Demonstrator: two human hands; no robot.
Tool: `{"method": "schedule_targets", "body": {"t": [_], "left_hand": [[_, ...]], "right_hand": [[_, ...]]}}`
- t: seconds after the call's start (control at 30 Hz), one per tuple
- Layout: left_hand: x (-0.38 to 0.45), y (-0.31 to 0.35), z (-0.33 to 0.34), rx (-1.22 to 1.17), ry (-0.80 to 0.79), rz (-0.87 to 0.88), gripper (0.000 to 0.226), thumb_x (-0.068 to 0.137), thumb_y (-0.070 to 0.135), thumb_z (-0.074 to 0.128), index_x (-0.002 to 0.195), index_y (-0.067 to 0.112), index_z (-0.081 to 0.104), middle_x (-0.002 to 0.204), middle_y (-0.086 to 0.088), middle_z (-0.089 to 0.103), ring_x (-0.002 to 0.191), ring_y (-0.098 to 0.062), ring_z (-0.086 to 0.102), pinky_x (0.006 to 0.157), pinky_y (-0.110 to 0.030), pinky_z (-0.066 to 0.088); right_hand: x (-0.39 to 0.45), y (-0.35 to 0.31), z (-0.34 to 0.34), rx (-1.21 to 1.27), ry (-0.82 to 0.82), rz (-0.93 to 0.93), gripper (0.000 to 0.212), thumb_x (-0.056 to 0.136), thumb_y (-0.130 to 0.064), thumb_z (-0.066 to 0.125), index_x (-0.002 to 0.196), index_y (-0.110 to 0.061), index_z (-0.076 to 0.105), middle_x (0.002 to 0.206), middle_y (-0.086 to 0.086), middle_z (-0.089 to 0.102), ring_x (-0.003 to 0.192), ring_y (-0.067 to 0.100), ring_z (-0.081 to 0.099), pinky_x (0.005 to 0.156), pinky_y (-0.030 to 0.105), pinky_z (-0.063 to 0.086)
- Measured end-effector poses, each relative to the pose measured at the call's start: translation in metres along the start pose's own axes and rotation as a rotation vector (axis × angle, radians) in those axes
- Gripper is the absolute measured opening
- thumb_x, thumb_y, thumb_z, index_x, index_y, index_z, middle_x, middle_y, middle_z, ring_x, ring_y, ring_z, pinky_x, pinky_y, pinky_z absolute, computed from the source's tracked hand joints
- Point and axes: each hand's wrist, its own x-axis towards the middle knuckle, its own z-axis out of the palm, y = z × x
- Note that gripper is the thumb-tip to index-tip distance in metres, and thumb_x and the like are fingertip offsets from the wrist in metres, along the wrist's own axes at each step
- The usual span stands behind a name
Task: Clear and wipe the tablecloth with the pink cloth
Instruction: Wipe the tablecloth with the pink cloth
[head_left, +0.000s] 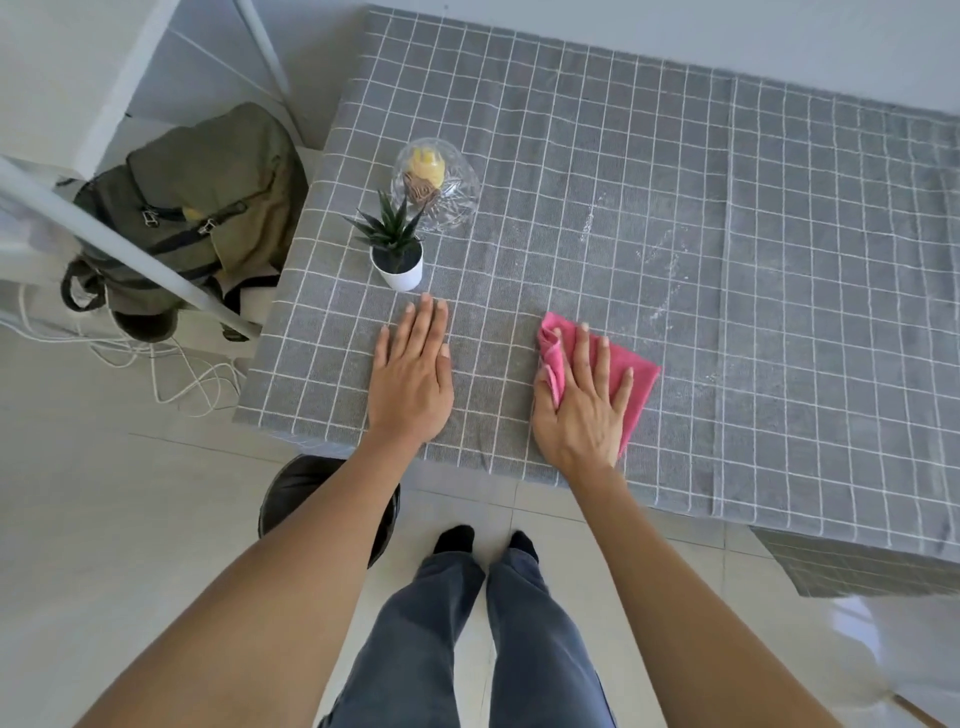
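Head camera looks steeply down, close over the tablecloth edge.

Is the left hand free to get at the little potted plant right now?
Probably yes. The left hand lies flat and holds nothing, its fingertips just short of the potted plant, with only bare tablecloth between them.

Both arms reach forward, bare; left hand lies palm down, fingers straight and together; right hand lies palm down, fingers spread and straight; legs stand below, feet together.
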Motion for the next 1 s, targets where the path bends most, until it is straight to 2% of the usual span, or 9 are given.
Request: {"method": "schedule_targets", "body": {"t": [0.13,0.27,0.37,0.43,0.6,0.7,0.87,1.0], "left_hand": [[0.0,0.0,0.0,-0.013,0.001,0.005,0.054,0.101,0.033,0.01,0.153,0.023,0.002,0.16,0.006,-0.001,0.147,-0.011,-0.007,0.12,-0.04,0.0],[0.0,-0.001,0.0,-0.009,0.007,0.012,0.053,0.101,0.033,0.008,0.153,0.024,0.002,0.16,0.007,0.0,0.147,-0.01,-0.006,0.12,-0.039,-0.001],[0.0,-0.001,0.0,-0.012,0.003,0.009,0.053,0.101,0.033,0.007,0.153,0.024,0.0,0.16,0.007,-0.002,0.147,-0.011,-0.007,0.12,-0.04,-0.001],[-0.001,-0.001,0.0,-0.009,0.006,0.014,0.053,0.101,0.032,0.007,0.152,0.024,-0.001,0.16,0.006,-0.002,0.147,-0.011,-0.007,0.12,-0.04,0.0],[-0.001,-0.001,0.0,-0.008,0.014,0.005,0.052,0.101,0.032,0.008,0.152,0.024,-0.003,0.16,0.007,-0.003,0.147,-0.011,-0.007,0.12,-0.04,0.0],[0.0,0.0,0.0,-0.016,0.014,0.01,0.053,0.101,0.032,0.01,0.152,0.024,-0.001,0.16,0.006,-0.001,0.147,-0.012,-0.007,0.12,-0.041,0.002],[0.0,-0.001,0.0,-0.004,0.018,0.026,0.053,0.102,0.03,0.014,0.152,0.023,0.001,0.16,0.006,0.0,0.147,-0.012,-0.005,0.12,-0.041,-0.001],[0.0,-0.002,0.0,0.004,0.008,0.017,0.052,0.102,0.03,0.013,0.152,0.024,-0.001,0.16,0.006,-0.002,0.147,-0.012,-0.007,0.12,-0.041,-0.001]], "right_hand": [[-0.01,-0.029,0.01,-0.093,-0.049,-0.196,0.06,0.093,-0.052,0.004,0.148,-0.034,-0.014,0.159,-0.005,-0.016,0.145,0.019,-0.02,0.115,0.051,-0.015],[-0.012,-0.022,0.013,-0.099,-0.019,-0.223,0.059,0.096,-0.049,0.008,0.151,-0.033,-0.007,0.16,-0.007,-0.01,0.146,0.016,-0.014,0.118,0.05,-0.008],[-0.007,0.005,0.003,-0.1,0.003,-0.152,0.059,0.095,-0.05,0.007,0.141,-0.038,-0.029,0.158,-0.007,-0.015,0.145,0.015,-0.016,0.118,0.049,-0.009],[-0.006,0.016,-0.004,-0.078,-0.002,-0.058,0.059,0.091,-0.052,0.005,0.134,-0.04,-0.035,0.157,-0.009,-0.018,0.145,0.015,-0.018,0.118,0.048,-0.01],[-0.006,0.003,0.0,-0.045,-0.014,0.035,0.058,0.094,-0.052,0.007,0.145,-0.037,-0.016,0.158,-0.005,-0.017,0.145,0.018,-0.02,0.116,0.052,-0.013],[-0.016,-0.027,0.011,-0.103,-0.065,-0.112,0.06,0.092,-0.054,-0.001,0.146,-0.036,-0.019,0.157,-0.003,-0.023,0.143,0.02,-0.025,0.113,0.051,-0.019],[-0.021,-0.022,0.017,-0.098,-0.005,-0.203,0.057,0.098,-0.049,0.009,0.15,-0.035,-0.009,0.16,-0.006,-0.01,0.147,0.017,-0.012,0.118,0.052,-0.005],[-0.013,0.008,0.006,-0.085,0.028,-0.067,0.055,0.096,-0.051,0.01,0.145,-0.038,-0.012,0.16,-0.007,-0.009,0.146,0.017,-0.012,0.118,0.051,-0.008]]}}
